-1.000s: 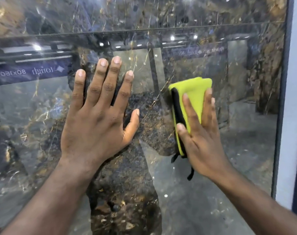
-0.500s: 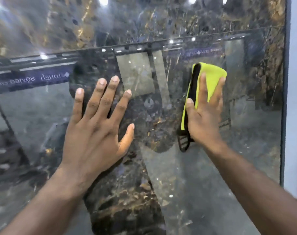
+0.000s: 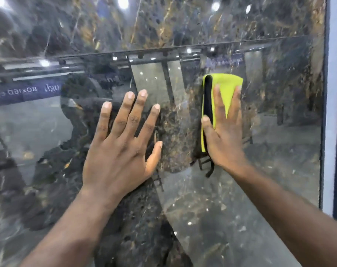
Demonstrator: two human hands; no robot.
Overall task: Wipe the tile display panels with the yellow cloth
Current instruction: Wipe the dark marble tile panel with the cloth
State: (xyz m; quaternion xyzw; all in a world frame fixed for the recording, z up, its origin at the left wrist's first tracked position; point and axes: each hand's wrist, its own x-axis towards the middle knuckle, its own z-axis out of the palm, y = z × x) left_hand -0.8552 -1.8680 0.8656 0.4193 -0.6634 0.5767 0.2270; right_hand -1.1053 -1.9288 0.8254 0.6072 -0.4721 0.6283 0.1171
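1. On the glossy dark marbled panel (image 3: 269,170), toward its right side, the folded cloth (image 3: 224,87) lies flat against the surface. It is yellow, with a black strip down its left edge.
2. The right hand (image 3: 223,139) presses the cloth to the panel with an open palm. Its fingers (image 3: 218,105) are straight, slightly spread and pointing up over the yellow face, and the thumb (image 3: 207,124) rests on the black strip.
3. The top of the cloth shows above the fingertips, and the palm covers its lower part. A black loop (image 3: 211,168) hangs out beneath the hand.
4. The left hand (image 3: 117,151) lies flat on the bare panel, left of the cloth and apart from it. Its fingers are straight and spread wide, and it holds nothing.
5. A dark line (image 3: 163,49) crosses the panel above both hands.
6. The gloss reflects ceiling lights and a mirrored sign (image 3: 23,91).
7. A white frame (image 3: 332,112) runs down the panel's right edge, near the cloth but not touching it.
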